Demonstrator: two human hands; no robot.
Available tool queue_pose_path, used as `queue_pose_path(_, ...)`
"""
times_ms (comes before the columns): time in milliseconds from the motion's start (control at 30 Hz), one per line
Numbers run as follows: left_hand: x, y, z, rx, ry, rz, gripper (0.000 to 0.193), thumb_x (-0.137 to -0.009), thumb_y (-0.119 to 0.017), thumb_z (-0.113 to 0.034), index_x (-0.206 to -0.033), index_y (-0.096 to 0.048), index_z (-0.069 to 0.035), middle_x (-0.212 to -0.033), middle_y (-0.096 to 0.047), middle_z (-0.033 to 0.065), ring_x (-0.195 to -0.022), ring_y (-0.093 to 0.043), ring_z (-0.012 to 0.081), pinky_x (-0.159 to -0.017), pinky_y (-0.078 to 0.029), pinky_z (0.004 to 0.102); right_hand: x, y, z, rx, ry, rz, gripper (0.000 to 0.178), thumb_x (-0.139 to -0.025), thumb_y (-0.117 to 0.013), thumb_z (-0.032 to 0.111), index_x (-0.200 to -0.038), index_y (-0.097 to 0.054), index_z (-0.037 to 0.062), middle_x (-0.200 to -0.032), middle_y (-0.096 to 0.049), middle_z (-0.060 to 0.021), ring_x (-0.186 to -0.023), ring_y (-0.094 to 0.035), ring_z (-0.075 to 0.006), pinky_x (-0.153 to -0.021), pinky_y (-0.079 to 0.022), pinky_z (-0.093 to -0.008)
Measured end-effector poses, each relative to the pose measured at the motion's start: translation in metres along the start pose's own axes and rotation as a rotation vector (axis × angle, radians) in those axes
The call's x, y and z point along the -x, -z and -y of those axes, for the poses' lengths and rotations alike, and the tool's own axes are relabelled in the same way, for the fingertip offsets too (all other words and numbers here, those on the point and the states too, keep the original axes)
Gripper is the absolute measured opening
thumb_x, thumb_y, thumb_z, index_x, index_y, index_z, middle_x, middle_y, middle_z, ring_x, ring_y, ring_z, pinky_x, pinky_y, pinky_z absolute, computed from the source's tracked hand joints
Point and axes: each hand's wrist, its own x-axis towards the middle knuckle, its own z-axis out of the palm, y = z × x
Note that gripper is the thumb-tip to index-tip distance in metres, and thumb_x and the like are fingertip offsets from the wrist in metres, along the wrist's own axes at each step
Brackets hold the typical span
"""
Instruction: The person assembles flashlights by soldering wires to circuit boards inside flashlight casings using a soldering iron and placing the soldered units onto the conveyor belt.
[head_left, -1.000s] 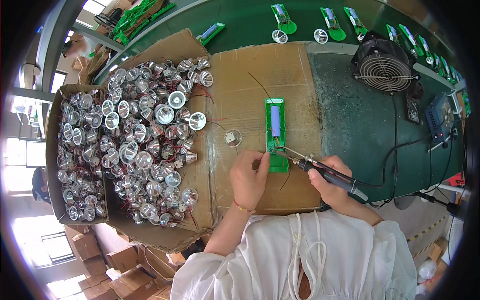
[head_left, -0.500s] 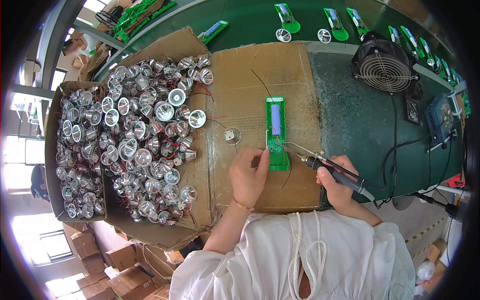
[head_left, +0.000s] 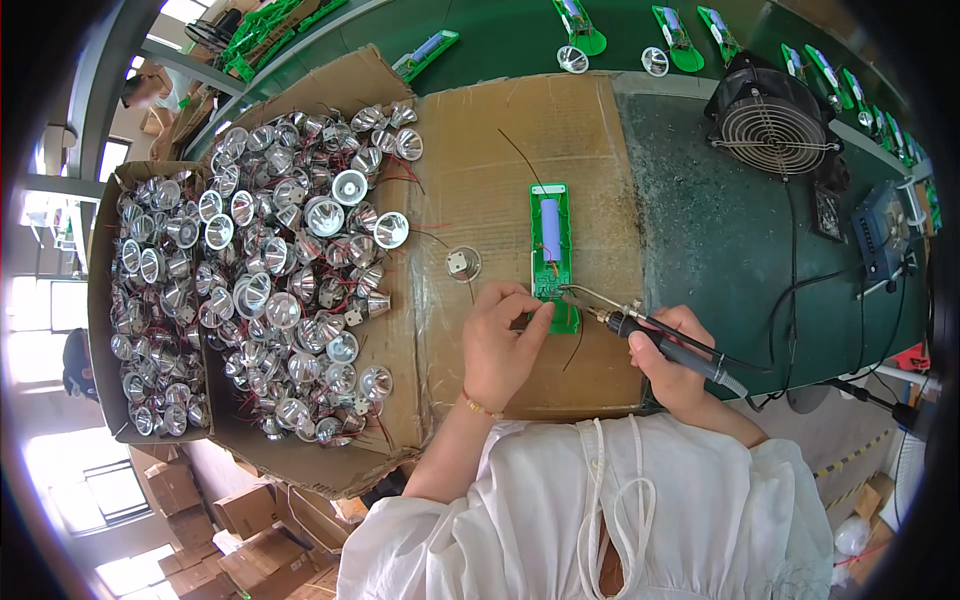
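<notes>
A green plastic housing [head_left: 567, 205] lies on the cardboard with a purple cylindrical battery [head_left: 551, 230] and a small circuit board [head_left: 551, 284] in it. My left hand [head_left: 498, 342] is at the board's lower left edge, thumb and forefinger pinched together; what is between them is too small to make out. My right hand [head_left: 675, 360] grips a soldering iron [head_left: 690, 361] with a thin metal feed tube [head_left: 600, 297] alongside. The tube's end is over the board, and the iron's tip is close to its right side. Dark wires stick out above and below the housing.
A lamp reflector [head_left: 463, 264] lies left of the housing. Cardboard boxes [head_left: 400, 330] full of reflectors stand further left. A fan [head_left: 775, 130] and a blue soldering station [head_left: 880, 235] stand at the right, with cables trailing. More green housings [head_left: 680, 45] line the back.
My left hand's fingertips have moved right and closed into a pinch at the board. The iron stays in nearly the same place over the housing. The whole view has shifted slightly.
</notes>
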Motion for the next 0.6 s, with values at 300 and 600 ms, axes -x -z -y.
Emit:
queue_pose_path(300,-0.004,0.0,0.002,-0.04,-0.003,-0.004,0.009,-0.074,-0.067,-0.008,-0.074,-0.062,0.0,-0.082,-0.054,0.0088,-0.063,-0.057,0.0171,-0.055,-0.048,0.0255,-0.002,0.002,0.005,-0.111,-0.037,-0.057,0.017,-0.079,-0.063,0.008,-0.084,-0.049,0.0003,-0.064,-0.058,-0.0056,-0.054,-0.053,-0.0073,-0.047,-0.042,-0.0214)
queue_pose_path(600,-0.003,0.001,0.002,-0.078,0.004,0.049,0.009,-0.074,-0.068,-0.008,-0.076,-0.064,0.0,-0.081,-0.056,0.0101,-0.064,-0.059,0.017,-0.056,-0.048,0.0241,-0.006,0.018,-0.007,-0.043,0.076,-0.082,0.017,-0.079,-0.065,0.008,-0.083,-0.05,0.0008,-0.063,-0.056,-0.0034,-0.052,-0.052,-0.0064,-0.047,-0.041,-0.022)
